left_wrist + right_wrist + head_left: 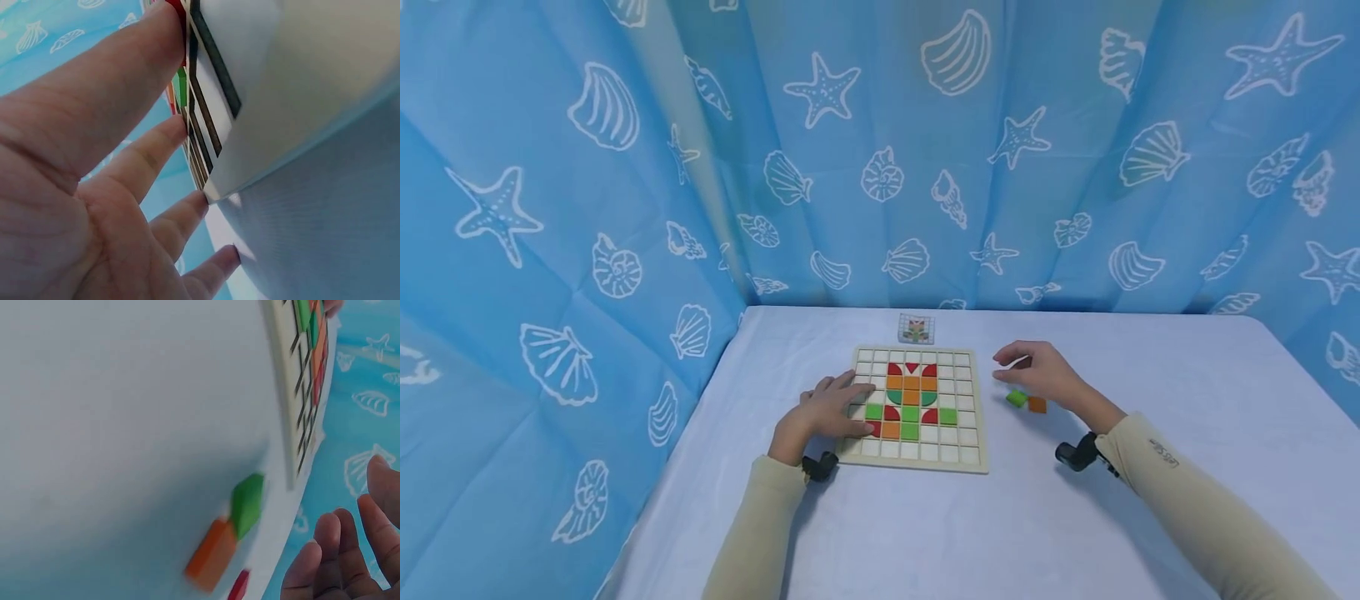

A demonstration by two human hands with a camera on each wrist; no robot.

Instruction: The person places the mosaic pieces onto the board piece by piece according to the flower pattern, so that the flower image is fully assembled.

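A wooden grid board (912, 467) lies on the table, with red, orange and green tiles making a flower-like pattern among its pale squares. The left hand (827, 410) rests its spread fingers over the board's left side, the thumb tip at a red tile (876, 429) in a lower row. Right of the board, the right hand (1045, 372) hovers with thumb and fingers apart and nothing between them. Just below it lie a loose green tile (1017, 398) and an orange tile (1037, 405). A red tile (239, 586) shows beside them in the right wrist view.
A small pattern card (917, 330) with a similar flower lies behind the board. White cloth (970, 533) covers the table. A blue curtain (887, 225) with shell and starfish prints hangs along the back and left.
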